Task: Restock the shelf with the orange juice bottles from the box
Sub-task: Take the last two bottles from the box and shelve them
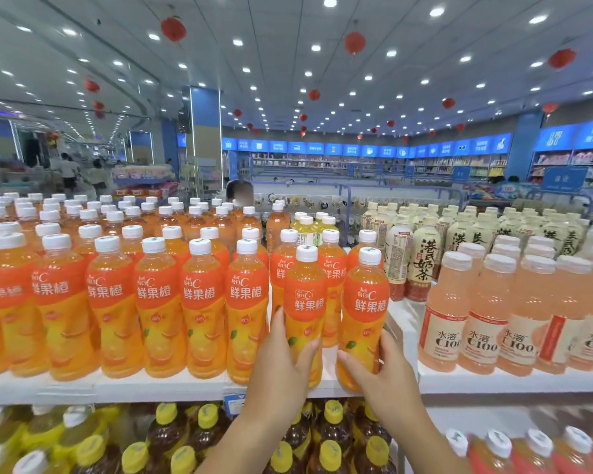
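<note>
Bottles of orange juice [154,302] stand in rows on the white shelf [134,388], at 9 o'clock from your hands. Your left hand [281,360] grips one upright bottle [305,302] low on its body, thumb across the front, fingers on its 9 o'clock side. Your right hand [382,369] grips a second bottle [365,302] just beside it, thumb low across the front, fingers at 3 o'clock. Both bases are at the shelf's front edge; you cannot tell whether they rest on it.
</note>
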